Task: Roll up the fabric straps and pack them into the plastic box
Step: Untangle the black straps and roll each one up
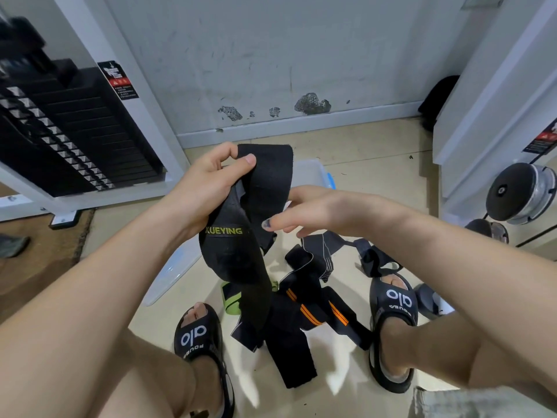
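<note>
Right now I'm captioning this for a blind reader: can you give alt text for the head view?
A person's left hand grips a black fabric strap while the right hand reaches to it with straight fingers. More straps lie on the floor between sandalled feet, a clear plastic box behind.

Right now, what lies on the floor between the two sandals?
In the head view, between the left sandal and the right sandal lies a heap of loose straps: an orange-striped strap, a green strap and plain black ones.
</note>
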Available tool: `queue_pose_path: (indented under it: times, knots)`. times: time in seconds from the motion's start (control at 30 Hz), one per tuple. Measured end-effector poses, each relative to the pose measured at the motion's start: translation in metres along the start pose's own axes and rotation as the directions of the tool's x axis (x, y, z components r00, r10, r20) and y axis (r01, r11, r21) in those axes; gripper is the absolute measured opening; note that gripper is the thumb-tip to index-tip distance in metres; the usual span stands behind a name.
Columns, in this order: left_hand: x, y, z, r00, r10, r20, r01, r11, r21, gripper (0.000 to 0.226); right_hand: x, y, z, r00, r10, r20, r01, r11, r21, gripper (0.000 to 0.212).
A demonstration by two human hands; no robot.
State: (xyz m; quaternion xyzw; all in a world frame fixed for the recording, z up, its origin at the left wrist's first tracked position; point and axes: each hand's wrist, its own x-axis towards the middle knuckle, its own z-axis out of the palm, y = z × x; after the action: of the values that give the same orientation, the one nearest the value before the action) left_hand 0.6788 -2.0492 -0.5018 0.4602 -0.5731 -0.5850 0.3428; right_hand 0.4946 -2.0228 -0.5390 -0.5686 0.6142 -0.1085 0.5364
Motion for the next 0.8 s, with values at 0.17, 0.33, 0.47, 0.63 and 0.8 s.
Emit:
queue_pose_path:
  times: [0.17,0.33,0.47,0.63,0.8]
  knots:
    - [0.001,0.001,0.001,1.0,0.01,0.013,-0.01,1.0,0.009,0.009,0.005,-0.001,-0.001,0.978,-0.104,-0.182,0.115,0.992,0.055,0.016]
    - [0.006,-0.004,-0.006,0.997,-0.06,0.052,0.058,0.997,0.05,0.025,0.008,-0.004,-0.009,0.924,-0.206,-0.322,0.255,0.96,0.119,0.021]
    - [0.014,-0.022,-0.014,0.972,-0.182,0.146,0.154,0.971,0.181,0.038,0.011,-0.009,-0.015,0.911,-0.185,-0.368,0.324,0.873,0.365,0.034]
    - [0.016,-0.027,-0.014,0.964,-0.208,0.167,0.163,0.954,0.251,0.032,0.009,-0.012,-0.016,0.913,-0.18,-0.367,0.352,0.803,0.482,0.041]
    - [0.017,-0.029,-0.018,0.967,-0.221,0.126,0.169,0.927,0.334,0.019,0.009,-0.013,-0.02,0.913,-0.163,-0.375,0.366,0.733,0.574,0.016]
